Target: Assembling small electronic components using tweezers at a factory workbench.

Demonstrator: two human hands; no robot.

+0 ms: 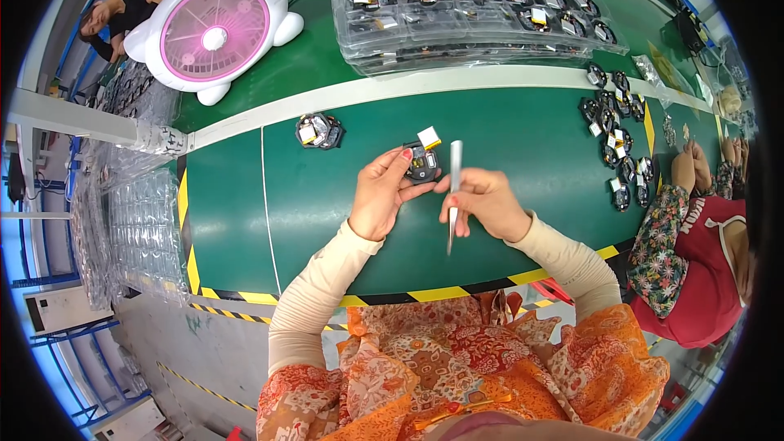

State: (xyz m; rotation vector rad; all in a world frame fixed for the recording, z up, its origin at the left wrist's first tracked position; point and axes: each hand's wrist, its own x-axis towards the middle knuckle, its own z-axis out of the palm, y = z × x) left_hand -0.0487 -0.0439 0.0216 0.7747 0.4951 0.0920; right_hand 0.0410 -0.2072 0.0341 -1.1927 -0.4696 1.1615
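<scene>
Grasps a small black electronic module [422, 165] between the thumb and fingers of the left hand [380, 192], above the middle of the green counter [327, 220], with a white-and-yellow battery pack [429, 137] at the module's far edge; too small to make out how joined. Grips silver tweezers [456, 162] in the right hand [490, 202], just to the right of the module, broad end pointing away and narrow tip turned back toward the body. Farther left, alone on the counter, a second module [318, 131] with a whitish block on top. Toward the right end, a loose cluster of similar modules [618, 139], near a co-worker's floral sleeve [660, 249]. Beyond the pale rail [457, 79], stacked clear plastic trays [445, 26] loaded with more such units, and to their left a white-and-pink fan [214, 37]. Along the near edge, yellow-and-black striped tape [441, 294].
</scene>
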